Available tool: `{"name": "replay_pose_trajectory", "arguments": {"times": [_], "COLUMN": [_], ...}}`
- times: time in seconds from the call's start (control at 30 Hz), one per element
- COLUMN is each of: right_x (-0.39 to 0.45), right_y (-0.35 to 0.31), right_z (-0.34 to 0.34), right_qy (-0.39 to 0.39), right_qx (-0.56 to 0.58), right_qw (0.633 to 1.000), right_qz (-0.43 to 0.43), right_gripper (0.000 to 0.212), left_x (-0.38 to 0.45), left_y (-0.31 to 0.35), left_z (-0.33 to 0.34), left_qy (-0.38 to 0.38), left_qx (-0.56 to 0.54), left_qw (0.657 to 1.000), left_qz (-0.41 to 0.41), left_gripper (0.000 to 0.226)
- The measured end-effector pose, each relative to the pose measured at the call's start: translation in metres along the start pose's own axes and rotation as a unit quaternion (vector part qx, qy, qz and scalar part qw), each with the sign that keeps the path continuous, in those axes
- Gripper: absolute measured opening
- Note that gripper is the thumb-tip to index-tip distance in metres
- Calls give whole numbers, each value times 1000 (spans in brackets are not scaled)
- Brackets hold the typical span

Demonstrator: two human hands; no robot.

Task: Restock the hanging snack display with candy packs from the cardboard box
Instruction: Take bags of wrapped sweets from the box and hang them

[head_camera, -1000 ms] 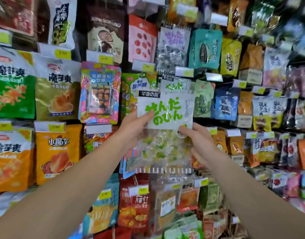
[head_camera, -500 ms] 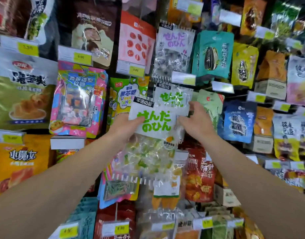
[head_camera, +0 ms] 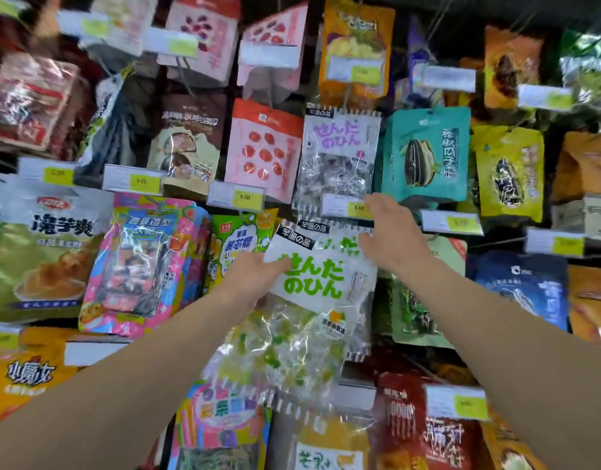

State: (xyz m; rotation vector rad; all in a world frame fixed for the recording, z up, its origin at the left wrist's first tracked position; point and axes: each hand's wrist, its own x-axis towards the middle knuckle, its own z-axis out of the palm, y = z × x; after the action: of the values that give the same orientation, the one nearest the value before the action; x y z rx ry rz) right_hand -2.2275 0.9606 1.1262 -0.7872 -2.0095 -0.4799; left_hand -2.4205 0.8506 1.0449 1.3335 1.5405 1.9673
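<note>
Head view. A candy pack [head_camera: 306, 300] with a white header card lettered in green is held up against the hanging display [head_camera: 428, 154], in front of a matching pack [head_camera: 340, 237] already on its peg, of which only the top edge shows; a purple-lettered pack [head_camera: 338, 154] hangs directly above, with a price tag [head_camera: 346, 206] at its foot.

The left hand [head_camera: 255, 276] grips the pack at the left edge of the header card, thumb on the front face, the other fingers hidden behind; the right hand [head_camera: 390, 239] reaches past the upper right corner of the card toward the peg, its fingers loosely extended; whether they touch the pack or the price tag cannot be told from the blur.

Handling, as a judgement: the pack looks light; the clear lower pouch, filled with small wrapped sweets, is soft, crinkly and probably slippery, and would sag if held there; the header card is the stiffer part and the better place to grip, close to its hang hole.

Orientation: the long axis runs top to bottom, tilted so that the header leans to the upper left and the pouch trails to the lower right; the printed face points toward the camera; the header end points up at the peg.
</note>
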Motion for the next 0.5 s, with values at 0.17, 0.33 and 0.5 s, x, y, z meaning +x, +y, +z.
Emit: {"name": "replay_pose_trajectory", "arguments": {"times": [0.17, 0.33, 0.5], "right_x": [10, 18, 20], "right_y": [10, 15, 18], "right_z": [4, -4, -5], "right_qy": [73, 95, 97], "right_qx": [57, 93, 107], "right_qw": [995, 990, 989], "right_qz": [-27, -34, -42], "right_gripper": [45, 31, 30], "left_x": [7, 17, 39], "left_y": [10, 20, 32], "left_z": [12, 29, 46], "left_qy": [29, 40, 42], "left_qx": [7, 30, 8], "left_qw": [1000, 999, 999], "left_qz": [-2, 16, 6], "left_gripper": [24, 30, 26]}}
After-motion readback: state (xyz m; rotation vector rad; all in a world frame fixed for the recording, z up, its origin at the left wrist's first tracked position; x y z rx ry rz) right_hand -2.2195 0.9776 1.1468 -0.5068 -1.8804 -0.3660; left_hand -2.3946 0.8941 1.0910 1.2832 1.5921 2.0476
